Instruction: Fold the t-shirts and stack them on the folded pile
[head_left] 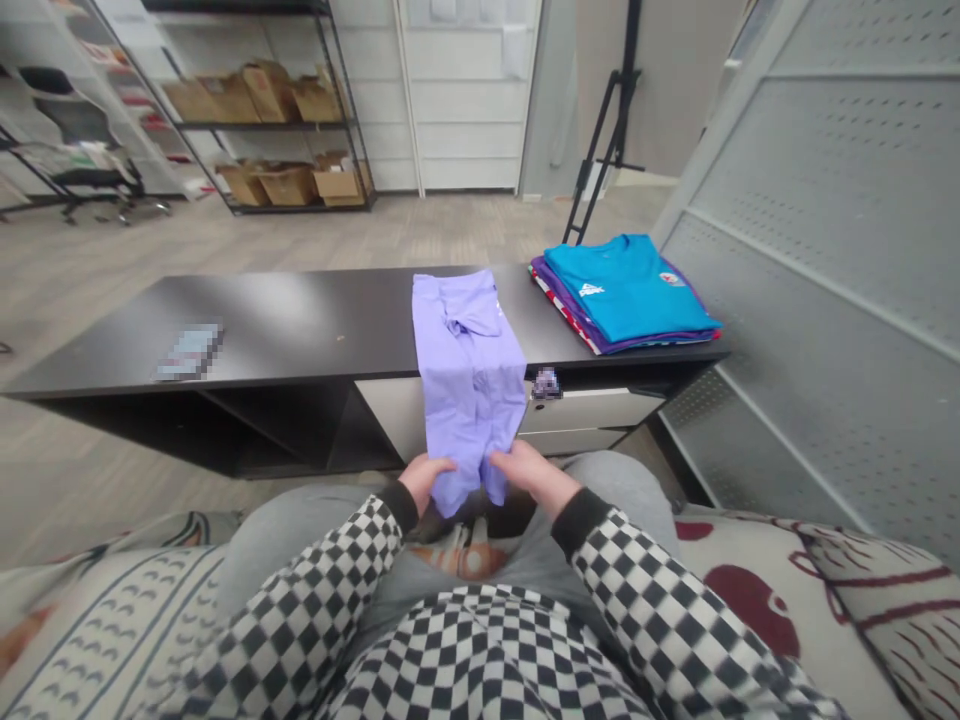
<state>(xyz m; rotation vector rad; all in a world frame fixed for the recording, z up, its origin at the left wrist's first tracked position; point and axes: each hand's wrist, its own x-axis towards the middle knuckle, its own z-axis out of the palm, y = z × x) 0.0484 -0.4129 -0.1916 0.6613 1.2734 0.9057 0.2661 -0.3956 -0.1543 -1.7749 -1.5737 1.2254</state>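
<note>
A pair of lavender pants (472, 350) lies lengthwise over the front edge of the dark table. Its waist end rests on the tabletop, with a bunched fold near the top, while the two leg ends hang toward my lap. My left hand (424, 478) is closed on the left leg near its end, thumb on top of the cloth. On the other leg, my right hand (523, 468) grips the fabric in the same way. The fingers under the cloth are hidden. To the right sits a stack of folded shirts, a blue shirt (630, 290) on top.
A blurred-out flat object (190, 350) lies on the left of the dark table (300, 320). White drawers (592, 408) are below the tabletop. A grey perforated panel (847, 220) stands at the right. Behind are a black tripod stand (619, 120) and a shelf with cardboard boxes (289, 185).
</note>
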